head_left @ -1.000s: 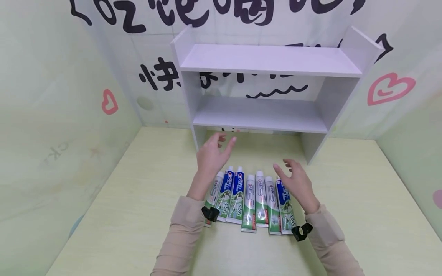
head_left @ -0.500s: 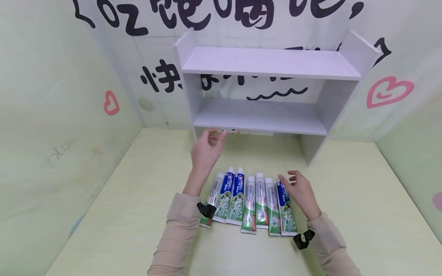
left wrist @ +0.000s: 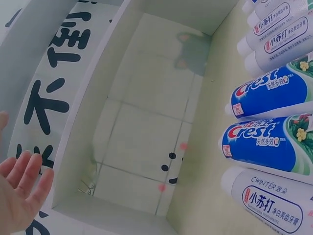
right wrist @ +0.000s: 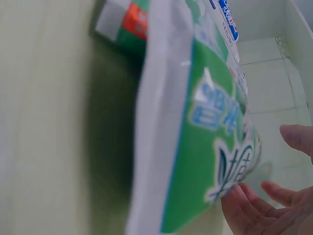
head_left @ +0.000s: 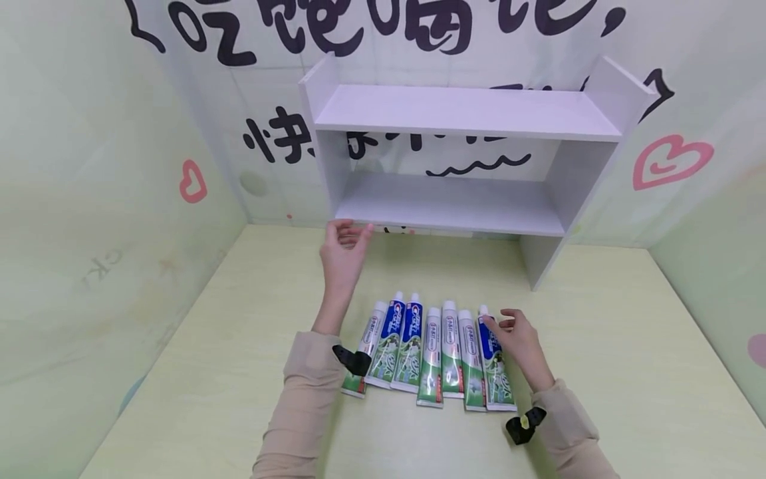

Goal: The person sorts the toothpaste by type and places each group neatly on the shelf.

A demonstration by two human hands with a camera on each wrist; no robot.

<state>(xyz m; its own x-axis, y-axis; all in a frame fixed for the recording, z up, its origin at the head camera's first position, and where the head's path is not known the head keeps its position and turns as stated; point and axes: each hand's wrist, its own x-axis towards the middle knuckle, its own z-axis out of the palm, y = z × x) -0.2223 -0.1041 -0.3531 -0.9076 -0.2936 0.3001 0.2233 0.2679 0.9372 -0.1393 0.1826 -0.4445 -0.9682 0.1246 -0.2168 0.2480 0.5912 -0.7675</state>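
Observation:
Several toothpaste tubes lie in a row on the table, caps pointing at the shelf. My right hand is at the rightmost blue-and-green Crest toothpaste tube, its thumb over the cap end. In the right wrist view the fingers lie by that tube's side and the thumb stands apart; whether they touch is unclear. My left hand is raised at the lower left of the shelf unit, fingers loosely bent and holding nothing. Its forearm partly covers the leftmost white-and-green toothpaste tube.
A white two-tier shelf unit stands at the back of the table, its lower bay bounded by side panels. Patterned walls enclose the table at the back, left and right.
My left hand has moved left, to the shelf unit's lower left corner. My right hand has come down and slightly right to the rightmost Crest tube. The tubes lie as before.

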